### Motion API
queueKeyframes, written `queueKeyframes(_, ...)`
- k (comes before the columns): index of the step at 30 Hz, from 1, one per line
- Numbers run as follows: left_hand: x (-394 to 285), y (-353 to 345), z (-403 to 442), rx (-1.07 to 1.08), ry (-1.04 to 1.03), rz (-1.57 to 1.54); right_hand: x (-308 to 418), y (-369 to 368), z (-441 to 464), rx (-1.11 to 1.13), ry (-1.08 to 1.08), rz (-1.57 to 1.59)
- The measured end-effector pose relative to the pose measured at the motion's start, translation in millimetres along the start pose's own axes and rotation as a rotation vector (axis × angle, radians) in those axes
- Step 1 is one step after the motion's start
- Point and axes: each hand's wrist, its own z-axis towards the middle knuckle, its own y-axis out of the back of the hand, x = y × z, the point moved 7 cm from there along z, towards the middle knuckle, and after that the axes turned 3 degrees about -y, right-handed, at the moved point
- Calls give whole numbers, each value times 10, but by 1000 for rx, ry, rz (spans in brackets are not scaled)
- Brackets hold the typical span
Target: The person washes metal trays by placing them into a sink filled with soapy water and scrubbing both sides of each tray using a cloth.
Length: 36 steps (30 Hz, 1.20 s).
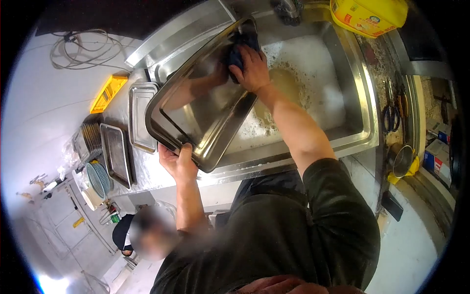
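Observation:
A large rectangular metal tray (200,117) is tilted over the left side of the sink (356,93). My left hand (178,161) grips its near lower edge, thumb on the inside and fingers beneath. At the tray's far end, my right hand (252,68) presses a dark cloth (240,49) against the inner surface. The fingers are curled over the cloth, which is partly hidden. Under the tray, the sink holds cloudy, foamy water with brown bits (289,88).
Smaller metal trays (116,154) lie on the left counter, near a yellow holder (108,93) and a blue basket (98,179). A yellow container (369,17) stands at the sink's far right corner. Scissors (391,117) and a metal bowl (401,159) are at right. Another person (125,232) is lower left.

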Motion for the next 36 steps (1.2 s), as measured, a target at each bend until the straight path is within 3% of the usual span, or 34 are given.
queueKeyframes(11, 18, -76, 19, -8, 18, -61, -248, -217, -699, 169, -413, 2)
queueKeyframes(17, -67, -93, 37, 6, -59, 51, -257, -297, -764, 545, -595, -48)
queueKeyframes(20, -126, -79, 25, 51, -37, 139, -206, -304, -788, 552, -489, -170)
queueKeyframes(23, -167, -71, 13, 73, -32, 226, -228, -371, -839, 713, -323, -189)
queueKeyframes(29, -76, -4, 56, 97, -25, 276, -367, -548, -1157, 946, -329, -165)
queueKeyframes(32, 70, 158, 108, 43, 8, 287, -523, -336, -1256, 990, -469, -114)
queueKeyframes(36, 278, 248, 31, -36, 10, 320, -1411, -126, -1645, 741, -978, -24)
